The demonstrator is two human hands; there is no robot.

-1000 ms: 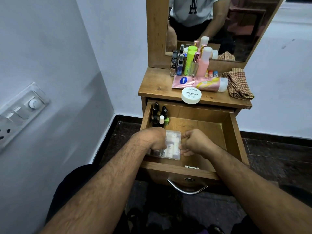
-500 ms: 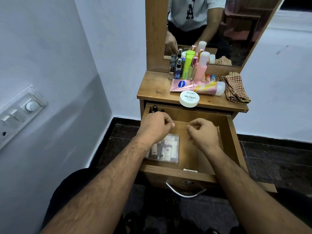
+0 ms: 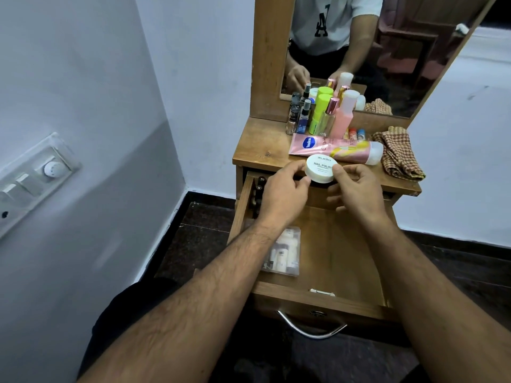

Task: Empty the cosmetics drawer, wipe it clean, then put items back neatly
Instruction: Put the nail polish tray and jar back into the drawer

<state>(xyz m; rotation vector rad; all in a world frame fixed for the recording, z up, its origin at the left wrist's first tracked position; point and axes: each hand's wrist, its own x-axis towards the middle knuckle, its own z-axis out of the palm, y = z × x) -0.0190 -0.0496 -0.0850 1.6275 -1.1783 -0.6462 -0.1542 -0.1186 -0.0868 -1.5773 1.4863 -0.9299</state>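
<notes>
You are on the putting-back step: both hands, left hand [image 3: 282,193] and right hand [image 3: 356,189], pinch the white nail polish tub [image 3: 320,168] at the desk [image 3: 265,153] edge. Next, lower it into the open drawer [image 3: 340,244], clear of the plastic case [image 3: 284,251] and bottles [image 3: 258,194] on its left side.

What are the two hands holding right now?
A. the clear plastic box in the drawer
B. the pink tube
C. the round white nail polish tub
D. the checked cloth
C: the left hand and right hand both pinch the round white tub at the front edge of the dresser top.
</notes>
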